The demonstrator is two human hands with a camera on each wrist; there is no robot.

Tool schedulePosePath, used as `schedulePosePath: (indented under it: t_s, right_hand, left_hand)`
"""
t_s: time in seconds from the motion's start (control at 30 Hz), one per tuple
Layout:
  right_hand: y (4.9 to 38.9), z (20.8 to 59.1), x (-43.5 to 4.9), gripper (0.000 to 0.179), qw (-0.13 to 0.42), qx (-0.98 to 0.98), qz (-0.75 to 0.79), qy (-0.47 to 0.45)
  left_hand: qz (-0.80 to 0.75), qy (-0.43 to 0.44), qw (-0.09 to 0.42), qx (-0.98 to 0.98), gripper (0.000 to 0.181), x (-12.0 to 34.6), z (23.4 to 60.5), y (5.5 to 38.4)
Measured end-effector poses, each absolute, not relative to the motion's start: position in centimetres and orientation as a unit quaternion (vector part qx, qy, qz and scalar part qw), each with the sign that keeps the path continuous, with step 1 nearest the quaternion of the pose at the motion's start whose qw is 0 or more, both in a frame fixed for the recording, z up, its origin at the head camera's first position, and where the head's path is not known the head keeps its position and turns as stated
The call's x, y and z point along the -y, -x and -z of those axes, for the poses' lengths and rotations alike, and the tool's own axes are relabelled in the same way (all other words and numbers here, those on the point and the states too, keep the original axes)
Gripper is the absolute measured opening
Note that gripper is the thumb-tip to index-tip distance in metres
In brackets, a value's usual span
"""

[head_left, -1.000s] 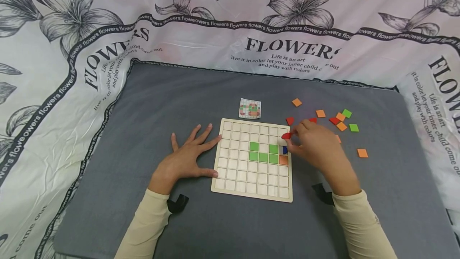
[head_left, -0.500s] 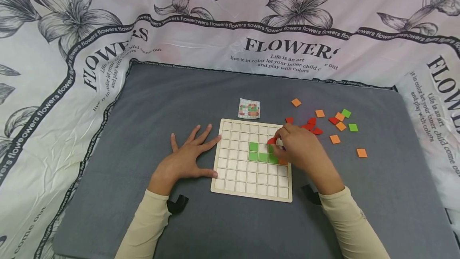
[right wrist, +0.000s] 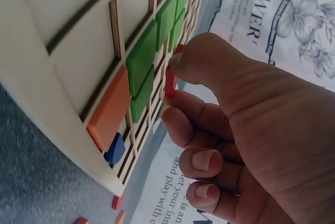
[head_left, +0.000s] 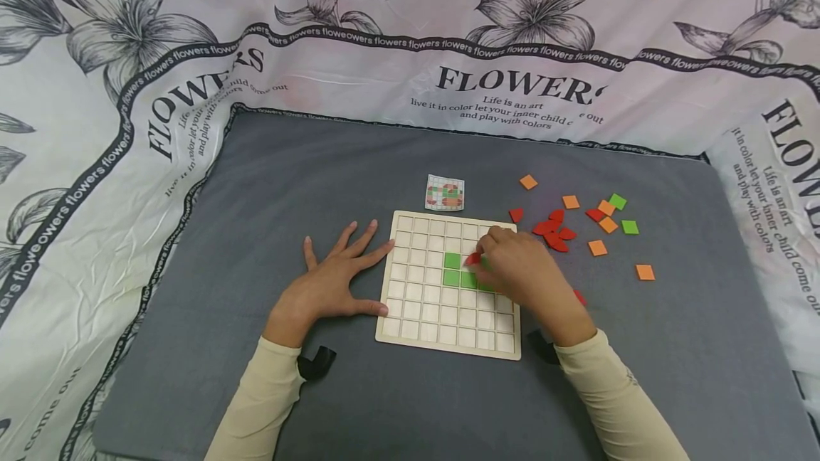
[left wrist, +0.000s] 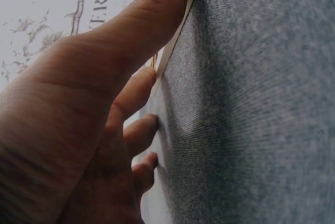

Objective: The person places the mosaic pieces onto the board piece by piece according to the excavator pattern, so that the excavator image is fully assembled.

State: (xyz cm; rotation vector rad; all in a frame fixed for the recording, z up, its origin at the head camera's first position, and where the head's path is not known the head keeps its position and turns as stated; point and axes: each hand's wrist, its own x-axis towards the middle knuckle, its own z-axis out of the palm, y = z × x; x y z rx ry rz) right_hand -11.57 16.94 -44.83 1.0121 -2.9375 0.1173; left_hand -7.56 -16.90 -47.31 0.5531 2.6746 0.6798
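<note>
A wooden grid board (head_left: 419,319) lies on the grey table. My left hand (head_left: 329,283) is spread beside it, thumb and index fingertips touching its left edge. Between thumb and fingertips, my right hand (head_left: 522,269) pinches a small red tile (head_left: 472,260) with a curved side. That tile is over the cell right of the upper-left green tile (head_left: 452,261). Several green tiles sit in neighbouring cells, partly covered by the right hand in the head view. In the right wrist view, an orange tile (right wrist: 110,111) and a small blue tile (right wrist: 114,149) fill cells near the board's edge.
Behind the board lies a small pattern card (head_left: 445,193). Loose red tiles (head_left: 554,228), orange tiles (head_left: 598,247) and green tiles (head_left: 631,228) are scattered to the right. One red tile (head_left: 579,297) shows beside the right wrist. A flower-printed cloth (head_left: 359,70) borders the table.
My right hand has moved left over the board, carrying the red tile from the right edge to between the green tiles. This uncovers a cluster of red tiles. The left hand stays put.
</note>
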Motion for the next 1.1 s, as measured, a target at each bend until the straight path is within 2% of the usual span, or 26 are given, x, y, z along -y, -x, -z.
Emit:
schedulePosePath:
  t_s: [0.73,1.1]
  right_hand:
    - [11.38,45.08,-16.31,0.019,0.043,0.937,-0.001,-0.346]
    - [11.44,44.84,-16.13,0.022,0.021,0.94,0.004,-0.34]
  left_hand:
    - [-0.235,-0.192,0.17,-0.938,0.113,16.99,47.53,7.65]
    - [-0.239,-0.19,0.169,-0.937,0.113,16.95,47.57,7.73]
